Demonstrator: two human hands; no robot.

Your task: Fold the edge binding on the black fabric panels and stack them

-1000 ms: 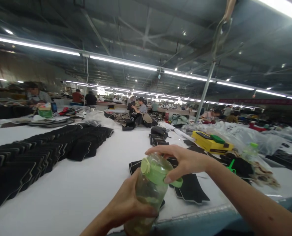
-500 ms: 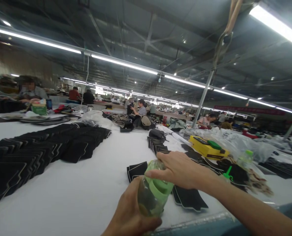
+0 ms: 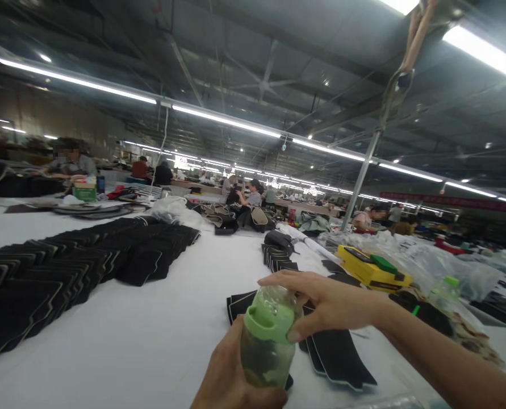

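Note:
A clear water bottle (image 3: 266, 359) with a light green collar and a clear domed lid (image 3: 274, 300) stands nearly upright in front of me. My left hand (image 3: 232, 372) is wrapped round its lower body. Over the top arches my right hand (image 3: 331, 298), its fingers across the lid and the thumb against the green collar's right side. Some dark liquid or sediment shows low in the bottle. Black fabric pieces (image 3: 342, 355) with pale edges lie on the white table behind and beside the bottle, partly hidden by it and my hands.
Long overlapping rows of black pieces (image 3: 78, 255) cover the table's left side. A yellow box (image 3: 372, 272), clear plastic sheeting (image 3: 444, 258) and a bottle with a green cap (image 3: 446, 291) are at right. A metal pole (image 3: 359, 187) rises behind; several people work farther back.
My right hand has turned on the lid, its thumb moving from the near left to the right side of the collar. The bottle is more upright and the view has shifted slightly.

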